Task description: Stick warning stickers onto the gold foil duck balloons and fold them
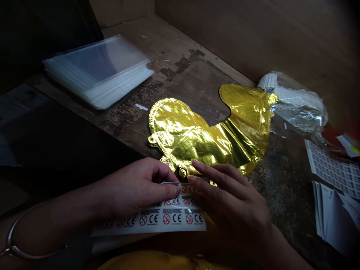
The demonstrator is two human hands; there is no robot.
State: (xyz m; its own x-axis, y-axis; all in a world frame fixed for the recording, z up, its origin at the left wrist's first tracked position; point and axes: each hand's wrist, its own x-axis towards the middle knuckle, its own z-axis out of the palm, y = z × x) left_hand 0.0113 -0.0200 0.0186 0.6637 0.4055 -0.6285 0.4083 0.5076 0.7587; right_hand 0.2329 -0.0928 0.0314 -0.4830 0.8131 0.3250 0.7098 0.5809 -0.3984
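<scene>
At the far left, a stack of clear sleeves [98,71] sits along the left edge of the bench [197,75], its corner close to that edge; I cannot tell whether anything is inside them. A small white scrap [141,107] lies between the stack and the gold foil piece [208,146].

The left hand [140,183], with a metal bracelet [12,249] on its wrist, pinches the upper part of the sticker sheet [177,215], thumb on the printed face and fingers behind. The sheet is at the bench's near edge, in front of the foil.

The foil lies flat just beyond both hands, its long axis slanting from the near edge rightward toward the back edge at the wall [253,37]. The right hand [239,198] is nearer to it: its fingers reach out, slightly spread, to the foil's near side; its thumb is hidden, so I cannot tell whether it grips anything.

Past the foil's right end, by the back edge, a clear bag [306,112] holds a white stack. Nearer along the right side lie a printed sheet [332,168] and folded white papers [329,213].
</scene>
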